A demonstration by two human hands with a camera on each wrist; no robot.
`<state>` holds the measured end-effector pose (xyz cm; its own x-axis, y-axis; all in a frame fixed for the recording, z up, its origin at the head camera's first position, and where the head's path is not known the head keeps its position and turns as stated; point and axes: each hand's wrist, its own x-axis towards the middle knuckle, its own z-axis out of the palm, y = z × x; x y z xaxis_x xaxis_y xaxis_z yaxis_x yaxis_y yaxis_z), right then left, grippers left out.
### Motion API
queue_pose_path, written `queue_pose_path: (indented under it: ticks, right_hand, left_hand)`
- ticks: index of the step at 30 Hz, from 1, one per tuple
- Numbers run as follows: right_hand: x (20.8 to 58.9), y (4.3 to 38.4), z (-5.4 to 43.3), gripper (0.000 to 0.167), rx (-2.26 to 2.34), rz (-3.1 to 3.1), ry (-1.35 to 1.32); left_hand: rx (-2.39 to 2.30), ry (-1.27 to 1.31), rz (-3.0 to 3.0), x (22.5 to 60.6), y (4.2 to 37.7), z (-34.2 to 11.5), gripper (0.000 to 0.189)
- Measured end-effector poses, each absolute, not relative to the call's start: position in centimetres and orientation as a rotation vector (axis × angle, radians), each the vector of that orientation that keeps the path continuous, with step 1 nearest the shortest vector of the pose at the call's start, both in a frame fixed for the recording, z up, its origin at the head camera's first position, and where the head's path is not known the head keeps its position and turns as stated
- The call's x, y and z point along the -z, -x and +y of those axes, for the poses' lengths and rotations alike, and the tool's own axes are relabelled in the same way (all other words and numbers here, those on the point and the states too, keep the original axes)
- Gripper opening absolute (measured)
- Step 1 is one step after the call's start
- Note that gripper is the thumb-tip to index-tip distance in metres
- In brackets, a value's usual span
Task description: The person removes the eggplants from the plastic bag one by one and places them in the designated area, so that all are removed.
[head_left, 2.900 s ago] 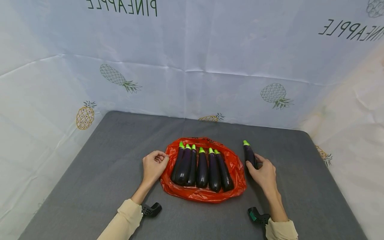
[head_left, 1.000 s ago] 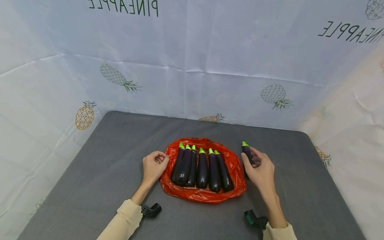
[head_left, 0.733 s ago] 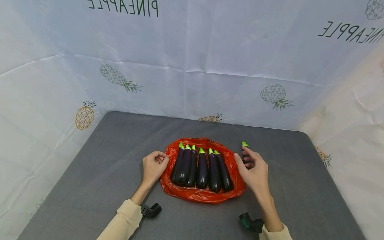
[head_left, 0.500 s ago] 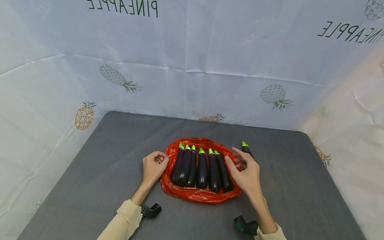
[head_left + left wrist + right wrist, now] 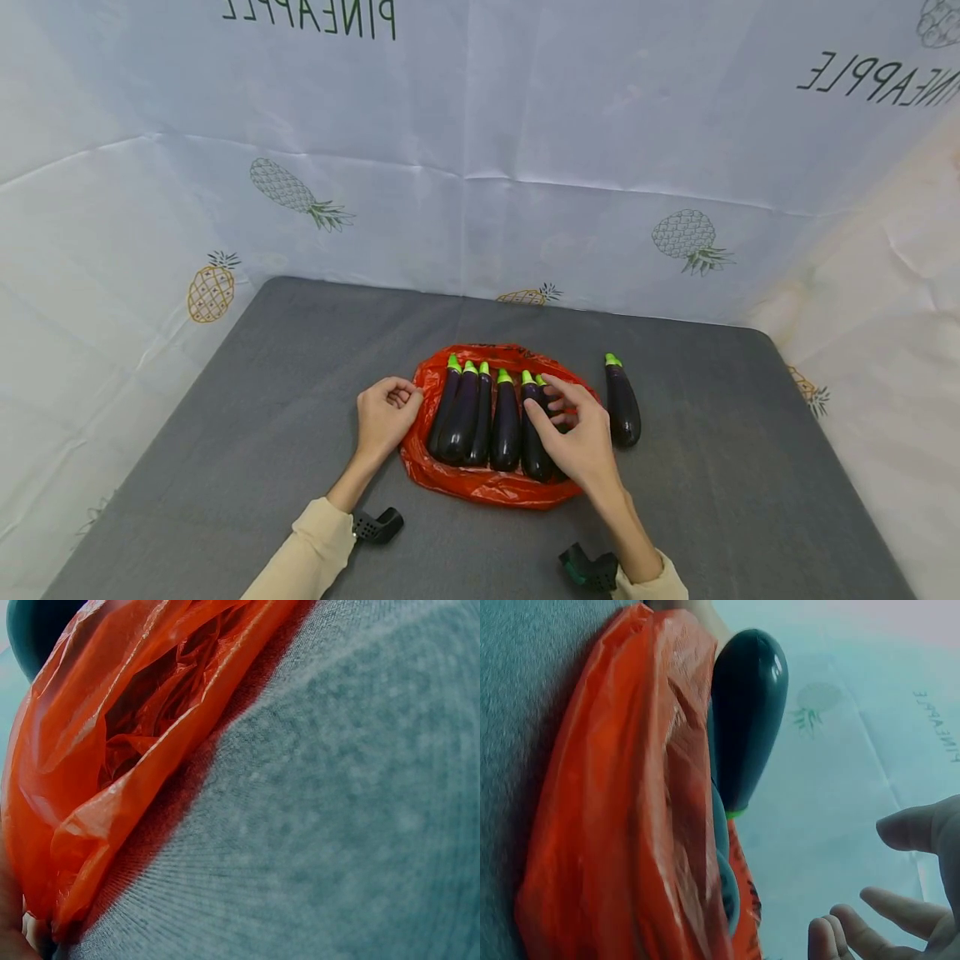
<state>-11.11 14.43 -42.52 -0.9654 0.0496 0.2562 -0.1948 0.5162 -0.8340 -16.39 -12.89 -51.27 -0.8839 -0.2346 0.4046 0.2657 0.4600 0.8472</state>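
Several dark purple eggplants (image 5: 505,429) with green caps lie side by side in an opened red plastic bag (image 5: 495,486). My left hand (image 5: 384,419) pinches the bag's left edge; in the left wrist view the bag (image 5: 82,761) rises from fingers at the lower left corner. Over the right-hand eggplants hovers my right hand (image 5: 583,435), fingers spread and holding nothing, partly hiding them. A single eggplant (image 5: 623,408) lies on the table just right of the bag. The right wrist view shows one bagged eggplant (image 5: 748,712) apart from the thumb and fingers.
A grey cloth-covered table (image 5: 300,358) carries the bag. Behind it hangs a white sheet (image 5: 570,117) printed with pineapples, which also lines the sides. Black wrist devices sit under both wrists.
My right hand has let go of the single eggplant, leaving it right of the bag, and has moved left over the bagged eggplants. The left hand stays at the bag's edge.
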Motion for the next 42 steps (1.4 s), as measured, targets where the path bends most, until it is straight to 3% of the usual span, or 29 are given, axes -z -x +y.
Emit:
queue_pose_path:
  ticks: [42]
  right_hand:
    - [43.8,10.9,9.3,0.052,-1.578,-2.568,-0.226]
  left_hand:
    - [1.419,0.027,-2.251,51.1,16.3,-12.9,0.013]
